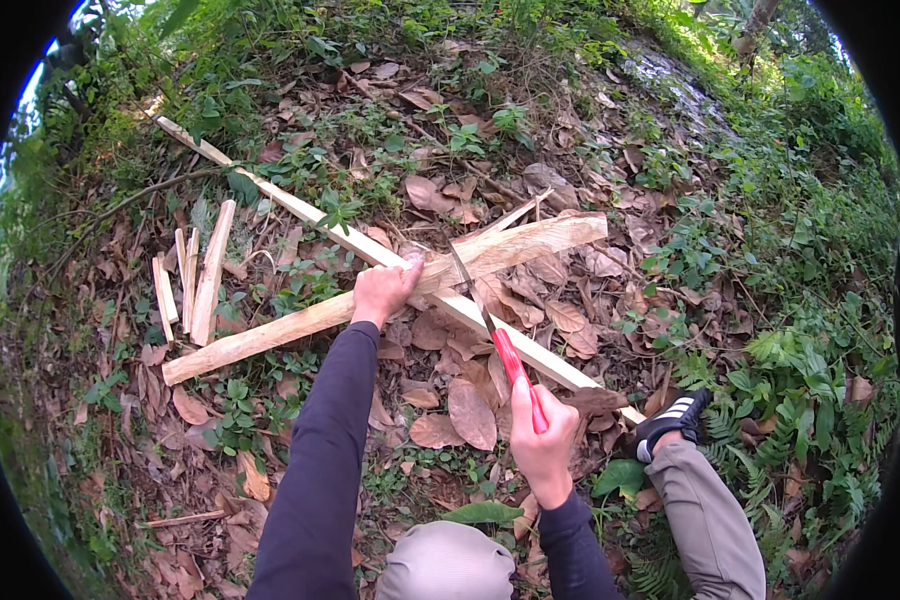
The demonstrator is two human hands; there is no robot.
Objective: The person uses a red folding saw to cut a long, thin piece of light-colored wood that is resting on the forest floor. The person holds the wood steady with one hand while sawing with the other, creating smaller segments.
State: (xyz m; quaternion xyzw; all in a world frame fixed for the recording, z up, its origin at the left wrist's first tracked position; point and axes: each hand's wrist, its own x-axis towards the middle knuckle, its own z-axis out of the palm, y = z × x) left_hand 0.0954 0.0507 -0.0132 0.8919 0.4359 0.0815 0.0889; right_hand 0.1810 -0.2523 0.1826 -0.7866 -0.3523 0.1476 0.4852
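A wide, rough-cut wooden plank (280, 335) lies crosswise over a long, thin wooden strip (295, 208). My left hand (385, 292) is closed round the plank near where the two cross. In my right hand (543, 440) is a narrow saw (507, 355) with a red handle, its fingers wrapped round the grip. The thin saw blade points up and away, and its far part lies against the plank just right of my left hand. Whether the teeth are cutting into the wood cannot be made out.
Several short wood pieces (210, 275) lie at the left. Another thin stick (518, 213) shows behind the plank. Dry leaves (472, 412) and low green plants cover the sloping ground. My shoe (673, 420) rests by the strip's near end, and my knee (448, 565) is at the bottom.
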